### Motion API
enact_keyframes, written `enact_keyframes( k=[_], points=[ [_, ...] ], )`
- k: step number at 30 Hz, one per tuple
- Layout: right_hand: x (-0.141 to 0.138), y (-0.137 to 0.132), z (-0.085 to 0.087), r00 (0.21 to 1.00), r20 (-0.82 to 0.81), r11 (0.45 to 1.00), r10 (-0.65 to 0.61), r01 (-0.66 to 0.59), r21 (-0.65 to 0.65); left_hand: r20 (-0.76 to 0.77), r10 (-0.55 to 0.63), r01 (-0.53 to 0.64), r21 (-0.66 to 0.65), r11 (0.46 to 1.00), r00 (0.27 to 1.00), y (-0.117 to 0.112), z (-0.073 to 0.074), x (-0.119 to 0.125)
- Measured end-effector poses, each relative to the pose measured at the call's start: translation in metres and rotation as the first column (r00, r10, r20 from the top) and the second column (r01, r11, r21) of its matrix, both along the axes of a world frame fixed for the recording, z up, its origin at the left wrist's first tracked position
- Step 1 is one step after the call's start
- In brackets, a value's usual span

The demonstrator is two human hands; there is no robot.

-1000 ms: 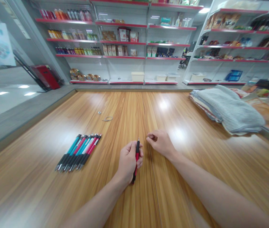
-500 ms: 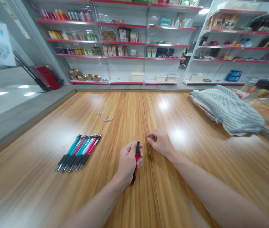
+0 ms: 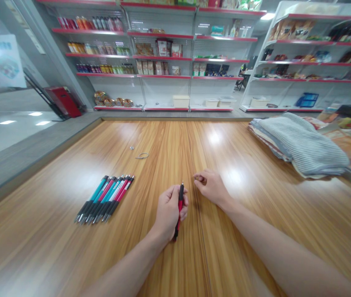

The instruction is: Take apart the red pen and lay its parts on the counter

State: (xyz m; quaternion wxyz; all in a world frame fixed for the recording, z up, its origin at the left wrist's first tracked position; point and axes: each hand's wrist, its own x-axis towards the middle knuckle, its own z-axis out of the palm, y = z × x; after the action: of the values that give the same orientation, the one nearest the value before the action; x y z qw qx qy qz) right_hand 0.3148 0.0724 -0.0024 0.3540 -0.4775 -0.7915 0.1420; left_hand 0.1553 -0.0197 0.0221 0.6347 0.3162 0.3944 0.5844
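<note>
My left hand (image 3: 169,210) is closed round a red and black pen (image 3: 180,198), held upright with its tip pointing away from me, just above the wooden table (image 3: 240,165). Close to its right, my right hand (image 3: 210,186) rests on the table with thumb and forefinger pinched on something small I cannot make out. A row of several teal and red pens (image 3: 107,198) lies side by side on the table to the left of my left hand.
A thin ring or band (image 3: 142,156) and a tiny metal bit (image 3: 131,147) lie farther back on the table. Folded grey striped cloth (image 3: 302,142) sits on a stack at the right edge. Store shelves (image 3: 163,57) stand beyond the table.
Both hands have stayed almost still, the pen still upright in my left hand. The view has shifted slightly, so everything sits a little lower and to the right.
</note>
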Motion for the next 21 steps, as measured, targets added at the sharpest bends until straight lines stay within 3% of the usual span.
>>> enact_keyframes(
  k=[15,21],
  points=[
    [-0.0011,0.0019,0.0010,0.999,0.039,1.000,0.005,-0.005,-0.002,-0.009,0.002,-0.002,-0.020,1.000,1.000,0.0000,0.0019,-0.0005],
    [-0.0007,-0.0020,0.0078,0.999,-0.050,1.000,-0.015,0.015,0.013,-0.005,-0.001,0.001,0.006,1.000,1.000,0.0001,0.0017,0.0003]
  ],
)
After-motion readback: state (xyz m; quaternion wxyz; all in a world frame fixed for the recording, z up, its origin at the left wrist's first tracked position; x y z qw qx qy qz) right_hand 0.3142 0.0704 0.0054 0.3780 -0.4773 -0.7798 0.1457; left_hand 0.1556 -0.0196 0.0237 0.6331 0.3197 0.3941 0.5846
